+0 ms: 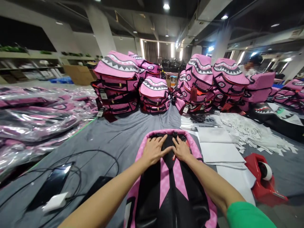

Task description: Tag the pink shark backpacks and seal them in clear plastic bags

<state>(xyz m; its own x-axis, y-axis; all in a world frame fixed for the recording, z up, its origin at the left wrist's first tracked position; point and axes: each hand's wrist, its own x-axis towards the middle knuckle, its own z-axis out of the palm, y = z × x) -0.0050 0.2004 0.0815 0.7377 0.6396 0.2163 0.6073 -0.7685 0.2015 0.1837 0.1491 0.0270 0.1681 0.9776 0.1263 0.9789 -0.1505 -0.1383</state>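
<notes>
A pink and black backpack [175, 202] lies on the grey cloth right in front of me, with pink pointed stripes down its black panel. My left hand [154, 148] rests flat on its upper part, fingers spread. Beside it, my right hand [182, 147] presses on the same panel with its fingers stretched toward the top edge. Both thumbs point inward, near each other. A small red tag or pull shows by the right hand. What lies beneath the palms is hidden.
Stacked pink backpacks [154, 91] with shark-teeth print stand at the back. Plastic-wrapped bags [42, 117] are piled left. A phone [53, 183], white charger [56, 202] and cables lie front left. White sheets [216, 152], a red tape dispenser [261, 180] and paper slips [251, 128] are right. Another person [249, 66] is behind.
</notes>
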